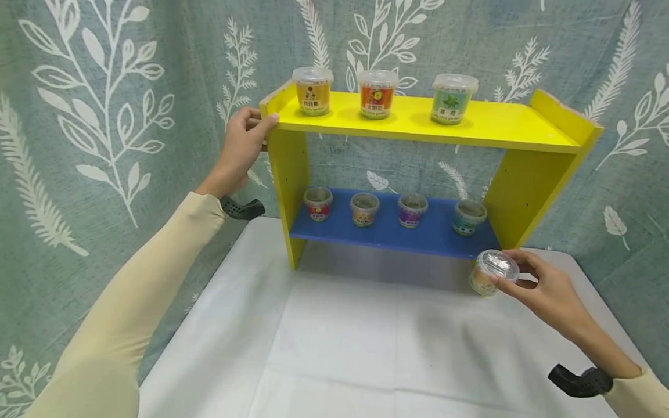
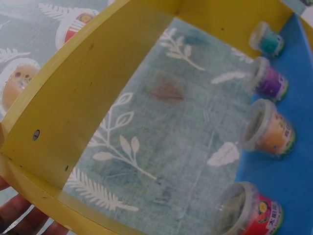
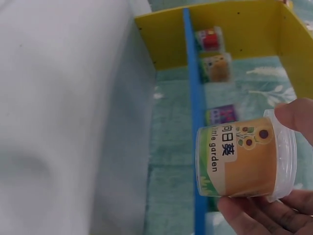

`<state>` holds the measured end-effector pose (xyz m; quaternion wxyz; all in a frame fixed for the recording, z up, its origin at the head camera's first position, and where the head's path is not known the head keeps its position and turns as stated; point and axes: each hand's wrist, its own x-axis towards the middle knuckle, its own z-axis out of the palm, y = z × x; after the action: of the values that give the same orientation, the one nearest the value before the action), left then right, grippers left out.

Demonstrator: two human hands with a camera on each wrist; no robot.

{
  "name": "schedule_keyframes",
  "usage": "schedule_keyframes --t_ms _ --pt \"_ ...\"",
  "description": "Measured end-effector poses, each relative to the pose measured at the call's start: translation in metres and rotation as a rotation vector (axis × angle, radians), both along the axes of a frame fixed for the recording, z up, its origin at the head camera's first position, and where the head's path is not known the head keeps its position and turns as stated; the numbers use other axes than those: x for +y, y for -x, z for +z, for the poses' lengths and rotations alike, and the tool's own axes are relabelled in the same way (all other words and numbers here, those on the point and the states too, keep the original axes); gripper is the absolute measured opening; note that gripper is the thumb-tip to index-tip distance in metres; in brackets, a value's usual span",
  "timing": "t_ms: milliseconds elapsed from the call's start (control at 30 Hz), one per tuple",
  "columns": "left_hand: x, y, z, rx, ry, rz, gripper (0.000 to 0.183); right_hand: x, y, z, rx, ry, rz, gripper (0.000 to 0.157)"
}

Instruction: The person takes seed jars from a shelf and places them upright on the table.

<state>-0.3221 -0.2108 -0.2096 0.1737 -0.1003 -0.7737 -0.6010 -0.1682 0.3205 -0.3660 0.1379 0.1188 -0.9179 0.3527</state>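
My left hand [image 1: 243,145] grips the upper left corner of a yellow-and-blue shelf unit [image 1: 502,121], thumb on the front edge. In the left wrist view its fingertips [image 2: 17,210] show by the yellow side panel. My right hand [image 1: 549,293] holds a lidded plastic cup [image 3: 244,161] with an orange sunflower label between thumb and fingers. That cup is in front of the blue lower board [image 1: 384,237], near its right end. Along this board stand a red-labelled cup [image 1: 318,206], an orange one [image 1: 364,212], a purple one [image 1: 412,212] and a teal one [image 1: 468,219].
On the yellow top board stand three lidded cups: yellow-orange [image 1: 313,96], red-orange [image 1: 377,96] and green [image 1: 453,101]. The unit stands on a white-covered table [image 1: 340,337]. Green leaf-patterned curtains [image 1: 198,69] hang behind and at both sides.
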Motion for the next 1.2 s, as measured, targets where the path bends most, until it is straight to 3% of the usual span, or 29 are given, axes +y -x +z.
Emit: schedule_keyframes --t_ms 1200 --pt "-0.001 0.001 0.0 -0.004 0.005 -0.006 0.037 0.006 0.003 -0.077 -0.204 -0.032 -0.038 0.071"
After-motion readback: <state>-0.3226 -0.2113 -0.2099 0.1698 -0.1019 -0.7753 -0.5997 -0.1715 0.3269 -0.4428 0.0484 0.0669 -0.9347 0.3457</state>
